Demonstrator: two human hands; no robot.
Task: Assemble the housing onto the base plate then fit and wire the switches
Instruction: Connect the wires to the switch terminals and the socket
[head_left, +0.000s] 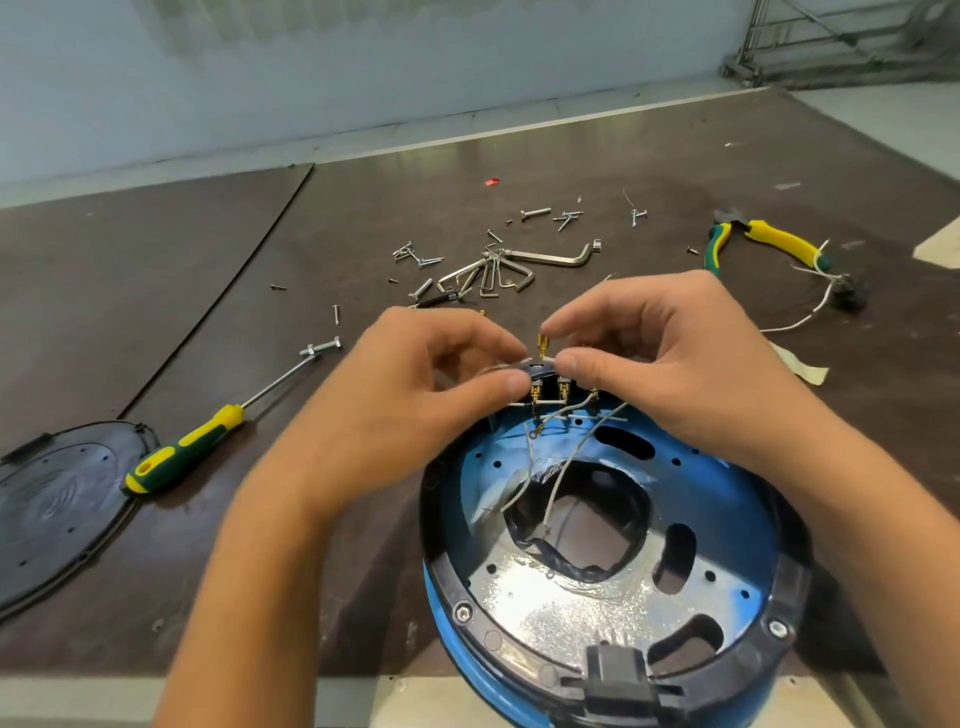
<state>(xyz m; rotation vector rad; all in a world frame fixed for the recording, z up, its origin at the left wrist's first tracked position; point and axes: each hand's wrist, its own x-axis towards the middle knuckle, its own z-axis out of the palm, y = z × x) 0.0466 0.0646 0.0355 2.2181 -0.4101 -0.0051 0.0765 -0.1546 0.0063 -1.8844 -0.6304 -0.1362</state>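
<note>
A round blue housing (441, 587) with a black rim and a shiny metal base plate (561, 608) inside lies at the table's near edge. Black switches (550, 391) with brass terminals sit at its far rim. Thin white wires (563, 467) run from them into the centre hole. My left hand (415, 395) pinches a white wire just left of the switches. My right hand (670, 364) pinches a brass terminal (544, 347) on the wire end above the switches. A black plug socket (618, 670) is at the near rim.
A yellow-green screwdriver (192, 447) lies to the left beside a black oval cover (57, 504). Several hex keys (493, 273), screws and bolts are scattered beyond my hands. Yellow-green pliers (763, 241) and a spare wired switch (847, 296) lie at the right.
</note>
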